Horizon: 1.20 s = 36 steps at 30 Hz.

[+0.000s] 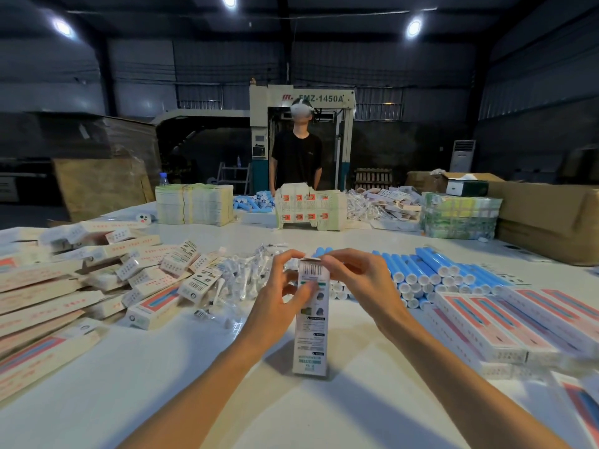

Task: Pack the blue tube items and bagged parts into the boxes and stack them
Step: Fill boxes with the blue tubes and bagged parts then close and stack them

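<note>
Just behind box (310,322), blue tubes (431,267), bagged parts (240,278).

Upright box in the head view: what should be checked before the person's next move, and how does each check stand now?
1. Box stands upright on the table: ok.
2. Left hand grips the box's upper part: ok.
3. Right hand pinches the top flap: ok.
4. Top flap tucked fully shut: cannot tell, the fingers cover its edges.
5. Contents packed inside: cannot tell, the box walls hide them.
6. Heap of boxes on the left is neat enough to stack on: not ok, they lie jumbled at many angles.
</note>
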### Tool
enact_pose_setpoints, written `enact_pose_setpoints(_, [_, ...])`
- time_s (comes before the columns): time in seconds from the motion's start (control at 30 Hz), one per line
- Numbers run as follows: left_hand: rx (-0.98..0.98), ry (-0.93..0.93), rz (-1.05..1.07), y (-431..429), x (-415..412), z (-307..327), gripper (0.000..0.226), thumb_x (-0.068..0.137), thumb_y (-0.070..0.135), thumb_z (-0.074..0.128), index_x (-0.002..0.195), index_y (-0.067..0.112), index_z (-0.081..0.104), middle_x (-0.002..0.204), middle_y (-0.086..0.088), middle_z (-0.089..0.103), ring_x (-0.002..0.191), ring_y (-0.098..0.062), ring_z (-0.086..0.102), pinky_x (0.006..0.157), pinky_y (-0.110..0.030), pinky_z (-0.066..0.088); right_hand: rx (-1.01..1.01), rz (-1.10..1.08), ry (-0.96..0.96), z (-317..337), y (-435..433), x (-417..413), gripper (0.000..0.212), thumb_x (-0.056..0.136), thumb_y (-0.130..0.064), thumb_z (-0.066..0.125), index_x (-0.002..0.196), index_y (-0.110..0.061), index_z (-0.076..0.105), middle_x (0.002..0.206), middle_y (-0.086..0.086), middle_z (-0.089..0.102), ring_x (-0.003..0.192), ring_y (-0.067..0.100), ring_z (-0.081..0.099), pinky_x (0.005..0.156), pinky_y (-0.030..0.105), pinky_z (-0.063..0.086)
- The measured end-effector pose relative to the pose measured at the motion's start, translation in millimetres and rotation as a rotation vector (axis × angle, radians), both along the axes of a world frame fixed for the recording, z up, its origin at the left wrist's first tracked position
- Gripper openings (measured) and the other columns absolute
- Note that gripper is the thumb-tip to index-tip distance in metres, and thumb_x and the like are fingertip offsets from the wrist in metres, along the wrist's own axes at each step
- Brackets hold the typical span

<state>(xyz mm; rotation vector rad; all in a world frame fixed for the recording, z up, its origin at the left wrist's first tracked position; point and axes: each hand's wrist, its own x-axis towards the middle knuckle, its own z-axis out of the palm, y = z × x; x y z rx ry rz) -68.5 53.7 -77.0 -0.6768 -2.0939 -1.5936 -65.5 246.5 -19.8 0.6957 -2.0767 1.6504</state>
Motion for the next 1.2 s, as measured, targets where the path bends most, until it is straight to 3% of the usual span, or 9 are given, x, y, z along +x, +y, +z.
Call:
enact_pose_setpoints(0.1, [-0.035, 0.019, -0.007, 3, 2, 1, 0.063, 0.094, 0.064, 0.064, 0.145, 0.043, 0.033, 0.11, 0.008, 0.078, 0.099, -0.018, 0.076, 0.082, -0.031, 0.057, -0.064, -0.014, -0.023, 0, 0, -2, 0.011, 0.095, -0.033, 0.075, 0.095, -0.024, 0.082, 0.092, -0.003, 0.08, 0.091, 0.018, 0.076, 0.085, 0.044, 0.063])
enact_pose_setpoints(0.3, [-0.021, -0.013, -0.082, 5, 7, 5, 0.058, 0.092, 0.072, 0.065, 0.137, 0.05, 0.036, 0.116, 0.013, 0.073, 0.108, -0.016, 0.073, 0.088, -0.027, 0.061, -0.128, 0.053, -0.111, 7, 4, -2, 0.003, 0.092, -0.024, 0.08, 0.093, -0.024, 0.082, 0.097, 0.0, 0.08, 0.096, 0.022, 0.075, 0.093, 0.046, 0.061])
enact_pose_setpoints(0.47, [-0.023, 0.004, -0.06, 9, 10, 5, 0.04, 0.106, 0.052, 0.054, 0.14, 0.044, 0.036, 0.121, 0.014, 0.071, 0.108, -0.013, 0.075, 0.085, -0.023, 0.06, -0.013, 0.028, -0.09, 15, 7, -2, 0.006, 0.09, -0.019, 0.079, 0.089, -0.024, 0.082, 0.092, -0.003, 0.079, 0.09, 0.017, 0.074, 0.083, 0.037, 0.058])
enact_pose_setpoints(0.63, [-0.024, 0.003, -0.03, 11, 12, 6, 0.048, 0.102, 0.065, 0.054, 0.142, 0.044, 0.037, 0.125, 0.017, 0.071, 0.11, -0.01, 0.075, 0.084, -0.031, 0.064, 0.207, -0.016, -0.004, 27, 11, 0, 0.009, 0.095, -0.023, 0.074, 0.091, -0.025, 0.082, 0.089, -0.012, 0.078, 0.085, 0.009, 0.073, 0.074, 0.032, 0.058])
enact_pose_setpoints(0.7, [-0.017, 0.008, -0.017, 9, 10, 5, 0.054, 0.1, 0.07, 0.055, 0.142, 0.043, 0.037, 0.123, 0.015, 0.072, 0.11, -0.011, 0.075, 0.083, -0.036, 0.065, 0.266, 0.001, 0.025, 27, 12, 1, 0.012, 0.098, -0.025, 0.07, 0.098, -0.026, 0.082, 0.096, -0.017, 0.078, 0.093, 0.004, 0.072, 0.077, 0.028, 0.06])
enact_pose_setpoints(0.83, [0.037, 0.0, -0.02, 6, 5, 0, 0.055, 0.106, 0.055, 0.056, 0.153, 0.043, 0.029, 0.123, 0.005, 0.074, 0.109, -0.018, 0.077, 0.087, -0.046, 0.065, 0.178, 0.104, -0.019, 9, 11, 6, 0.024, 0.103, -0.023, 0.066, 0.124, -0.024, 0.077, 0.12, -0.018, 0.075, 0.113, -0.001, 0.068, 0.09, 0.019, 0.057])
enact_pose_setpoints(1.0, [0.075, -0.018, -0.042, 13, 5, -4, 0.049, 0.108, 0.054, 0.053, 0.154, 0.047, 0.036, 0.124, 0.013, 0.072, 0.108, -0.014, 0.075, 0.083, -0.027, 0.061, 0.061, 0.092, -0.001, -3, 5, 10, 0.032, 0.103, -0.011, 0.064, 0.133, -0.018, 0.071, 0.129, -0.012, 0.072, 0.119, 0.0, 0.066, 0.099, 0.021, 0.054])
enact_pose_setpoints(1.2, [0.168, -0.026, -0.037, 25, 11, -7, 0.034, 0.114, 0.04, 0.042, 0.146, 0.049, 0.034, 0.116, 0.021, 0.07, 0.101, -0.009, 0.074, 0.084, -0.02, 0.059, 0.044, 0.107, 0.026, -7, -7, 13, 0.035, 0.101, -0.003, 0.062, 0.132, -0.016, 0.072, 0.133, -0.013, 0.07, 0.126, -0.002, 0.061, 0.101, 0.013, 0.049])
